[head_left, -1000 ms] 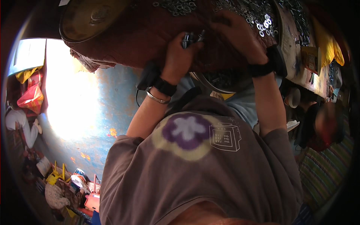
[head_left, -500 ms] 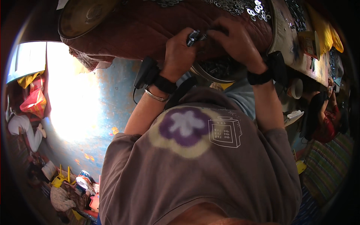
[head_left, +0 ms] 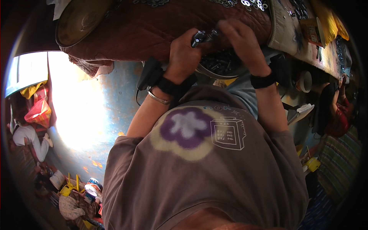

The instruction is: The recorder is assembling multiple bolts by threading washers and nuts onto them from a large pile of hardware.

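Nearest of all is the person's brown shirt [head_left: 214, 180], with a purple flower shape printed on its chest. Both forearms reach up and away from it, a black band on each wrist and a thin metal bangle [head_left: 159, 98] on the left one. The left hand [head_left: 184, 57] is closed around a small dark metal part [head_left: 202, 37] — fingers curled tight, holding it up against the padded maroon cloth [head_left: 153, 27] that covers the bench. The right hand [head_left: 239, 44] meets it there, its fingertips pinched on the same part from the other side. Just below the hands sits a round metal bowl [head_left: 220, 67] filled with small dark pieces. Further off, silver washers [head_left: 251, 4] lie scattered on the cloth — and a shallow brass-coloured dish [head_left: 80, 19] rests near its left end.
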A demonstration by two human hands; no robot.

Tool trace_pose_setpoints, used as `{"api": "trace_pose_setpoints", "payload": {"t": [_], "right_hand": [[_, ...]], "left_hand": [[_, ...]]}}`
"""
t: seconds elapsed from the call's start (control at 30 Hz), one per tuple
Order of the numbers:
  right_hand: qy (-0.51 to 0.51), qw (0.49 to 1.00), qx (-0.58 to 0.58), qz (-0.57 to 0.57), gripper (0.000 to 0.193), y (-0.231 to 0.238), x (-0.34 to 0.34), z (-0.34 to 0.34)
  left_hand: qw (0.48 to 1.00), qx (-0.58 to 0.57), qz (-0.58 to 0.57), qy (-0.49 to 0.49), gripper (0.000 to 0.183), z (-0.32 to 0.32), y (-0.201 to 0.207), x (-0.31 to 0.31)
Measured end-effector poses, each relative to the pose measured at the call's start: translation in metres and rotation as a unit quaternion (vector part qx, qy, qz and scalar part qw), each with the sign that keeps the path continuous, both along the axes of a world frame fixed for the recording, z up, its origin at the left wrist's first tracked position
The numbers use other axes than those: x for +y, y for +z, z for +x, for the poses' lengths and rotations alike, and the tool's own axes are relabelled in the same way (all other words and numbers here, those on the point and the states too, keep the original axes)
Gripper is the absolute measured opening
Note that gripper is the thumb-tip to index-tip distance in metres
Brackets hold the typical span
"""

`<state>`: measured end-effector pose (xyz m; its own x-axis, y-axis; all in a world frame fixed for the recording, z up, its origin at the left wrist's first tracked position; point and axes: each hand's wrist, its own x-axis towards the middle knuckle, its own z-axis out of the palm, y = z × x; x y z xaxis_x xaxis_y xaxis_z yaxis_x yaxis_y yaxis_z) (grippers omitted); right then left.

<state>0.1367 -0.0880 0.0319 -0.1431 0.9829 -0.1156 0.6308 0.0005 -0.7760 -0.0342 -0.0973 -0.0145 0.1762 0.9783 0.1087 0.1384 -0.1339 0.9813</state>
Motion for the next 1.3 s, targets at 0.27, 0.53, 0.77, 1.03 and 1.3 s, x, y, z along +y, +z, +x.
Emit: {"api": "trace_pose_setpoints", "payload": {"t": [0.27,0.53,0.77,1.03,1.3], "right_hand": [[0.038,0.96,0.236,0.143,0.051,-0.025,-0.049,-0.012],[-0.102,0.967,0.227,0.059,0.042,-0.019,-0.044,0.017],[-0.183,0.941,-0.043,0.283,0.023,-0.044,0.006,0.066],[-0.15,0.92,-0.26,0.253,0.03,-0.042,0.066,0.092],[-0.167,0.944,-0.238,0.16,0.03,-0.032,0.07,0.084]], "left_hand": [[0.999,-0.02,0.024,0.012,0.009,0.006,-0.006,0.004],[0.99,-0.041,-0.125,-0.045,0.02,0.018,-0.013,0.011],[0.95,-0.175,-0.248,-0.07,0.02,0.031,-0.036,0.012],[0.92,-0.207,-0.323,-0.083,0.021,0.031,-0.023,0.008],[0.966,-0.107,-0.219,-0.09,0.013,0.028,-0.024,0.01]]}}
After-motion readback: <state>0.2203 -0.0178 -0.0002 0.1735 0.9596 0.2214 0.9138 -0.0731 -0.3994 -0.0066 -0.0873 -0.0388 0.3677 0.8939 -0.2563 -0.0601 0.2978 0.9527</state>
